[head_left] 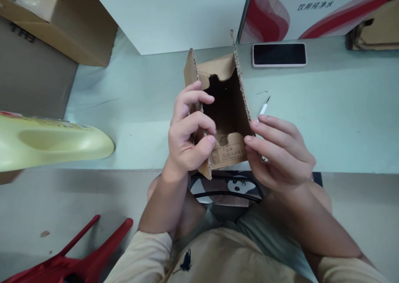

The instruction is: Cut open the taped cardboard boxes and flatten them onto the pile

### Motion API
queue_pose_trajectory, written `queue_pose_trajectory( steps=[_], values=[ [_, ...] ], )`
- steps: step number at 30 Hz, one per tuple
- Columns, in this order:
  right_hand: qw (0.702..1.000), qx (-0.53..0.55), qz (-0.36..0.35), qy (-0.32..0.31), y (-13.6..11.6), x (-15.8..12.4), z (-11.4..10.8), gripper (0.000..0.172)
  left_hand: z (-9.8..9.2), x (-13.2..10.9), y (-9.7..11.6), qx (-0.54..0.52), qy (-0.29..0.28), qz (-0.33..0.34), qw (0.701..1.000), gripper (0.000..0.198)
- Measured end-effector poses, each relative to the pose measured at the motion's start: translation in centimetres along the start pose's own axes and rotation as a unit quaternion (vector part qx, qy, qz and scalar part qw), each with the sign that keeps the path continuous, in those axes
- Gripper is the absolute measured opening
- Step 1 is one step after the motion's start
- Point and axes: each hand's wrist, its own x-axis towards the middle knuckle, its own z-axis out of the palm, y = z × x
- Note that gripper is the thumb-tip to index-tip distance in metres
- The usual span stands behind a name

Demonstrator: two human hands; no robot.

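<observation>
A small brown cardboard box (229,152) stands on the pale green table, its top uncovered and its side flaps raised. Printed Chinese text and "AAA" mark the near flap; the inside is dark. My left hand (191,127) curls over the box's left flap, with fingertips reaching over the opening. Against the outside of the right wall, my right hand (279,152) pinches near the edge with its fingertips; part of its grip is hidden. A slim white pen-like tool (264,108) with a dark pointed tip lies by my right fingers, partly covered by them.
A phone-like device (279,54) with a black screen lies at the back right. Behind it stand a white panel (187,17) and a red-and-white carton (268,21). At left are a yellow bottle (62,143) and a large carton (84,25). A red chair (93,249) stands below.
</observation>
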Motion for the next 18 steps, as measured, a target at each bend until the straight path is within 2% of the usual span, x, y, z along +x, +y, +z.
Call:
queue_pose_trajectory(
  steps=[3, 7, 11, 16, 18],
  values=[
    [0.999, -0.027, 0.029, -0.027, 0.1, -0.4, 0.2, 0.023, 0.1, 0.3, 0.1, -0.009, 0.029, 0.049, 0.998, 0.043],
    [1.0, -0.015, 0.016, 0.016, -0.2, -0.3, 0.2, 0.031, 0.1, 0.4, 0.1, -0.027, 0.035, 0.102, 0.994, 0.027],
    [0.999, -0.009, 0.021, 0.026, -0.3, -0.3, 0.2, 0.045, -0.1, 0.3, 0.2, -0.036, 0.023, 0.086, 0.995, 0.022],
    [0.995, -0.032, 0.08, 0.046, 0.6, -2.5, 0.7, 0.041, -0.1, 0.4, 0.2, -0.043, 0.03, 0.075, 0.996, 0.025],
    [0.99, -0.016, 0.138, -0.017, 0.9, -3.1, 0.8, 0.04, -0.1, 0.5, 0.3, -0.029, 0.024, 0.081, 0.996, 0.023]
  ],
)
